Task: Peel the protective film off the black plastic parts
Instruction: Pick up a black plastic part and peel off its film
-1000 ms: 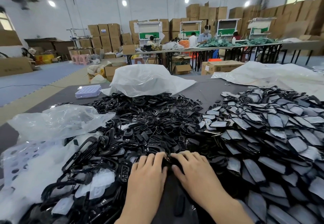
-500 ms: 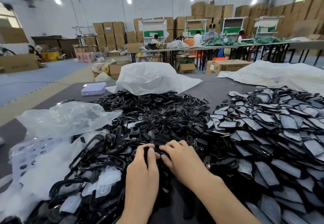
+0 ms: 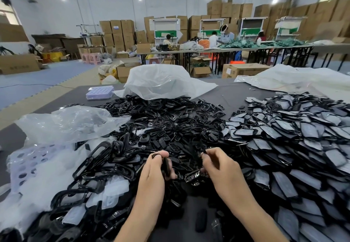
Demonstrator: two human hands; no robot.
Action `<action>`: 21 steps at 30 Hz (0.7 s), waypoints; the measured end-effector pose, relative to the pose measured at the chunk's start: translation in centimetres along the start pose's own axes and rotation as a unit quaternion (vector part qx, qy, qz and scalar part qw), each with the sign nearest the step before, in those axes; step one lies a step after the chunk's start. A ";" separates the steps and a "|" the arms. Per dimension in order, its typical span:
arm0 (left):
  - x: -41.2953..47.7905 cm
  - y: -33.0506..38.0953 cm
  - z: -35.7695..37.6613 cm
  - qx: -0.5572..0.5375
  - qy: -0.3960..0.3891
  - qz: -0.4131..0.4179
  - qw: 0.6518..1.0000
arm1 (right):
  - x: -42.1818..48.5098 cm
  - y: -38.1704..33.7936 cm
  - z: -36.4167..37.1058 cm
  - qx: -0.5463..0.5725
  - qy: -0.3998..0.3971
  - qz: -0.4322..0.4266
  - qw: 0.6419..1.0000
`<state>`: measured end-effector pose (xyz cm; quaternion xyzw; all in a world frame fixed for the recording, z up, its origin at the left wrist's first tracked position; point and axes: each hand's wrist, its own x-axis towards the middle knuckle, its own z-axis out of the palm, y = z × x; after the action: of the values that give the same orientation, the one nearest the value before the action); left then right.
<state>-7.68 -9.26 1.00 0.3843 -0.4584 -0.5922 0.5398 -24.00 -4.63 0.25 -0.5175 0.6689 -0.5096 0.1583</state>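
Note:
A wide heap of small black plastic parts covers the middle of the dark table. To the right lies a pile of film-covered black parts, their grey film facing up. My left hand grips a small black part above the near edge of the heap. My right hand is held apart from it, its fingertips pinched together near a dark bit I cannot make out. A black grille-shaped part lies between the hands.
Black loop frames and peeled film pieces lie at the left. Clear plastic bags and a white bag sit behind. A lilac tray stands at the back left. People work at distant tables.
My hands, which were pressed together low on the heap, have lifted and drawn apart. The left hand now holds a black part. The view has tilted up slightly.

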 end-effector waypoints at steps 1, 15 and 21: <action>-0.1 0.0 0.0 0.001 -0.009 0.002 1.000 | -0.1 0.0 -0.2 0.039 -0.002 0.018 0.999; -0.1 0.2 0.1 -0.101 -0.022 -0.006 0.995 | 0.1 -0.1 -0.4 0.233 0.012 0.081 0.969; -0.3 0.3 -0.1 -0.096 -0.020 0.021 0.995 | 0.0 -0.1 -0.2 0.269 0.011 0.075 0.960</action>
<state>-7.46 -8.93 1.24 0.3090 -0.4186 -0.6294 0.5771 -24.09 -4.50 0.42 -0.3984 0.5459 -0.6632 0.3217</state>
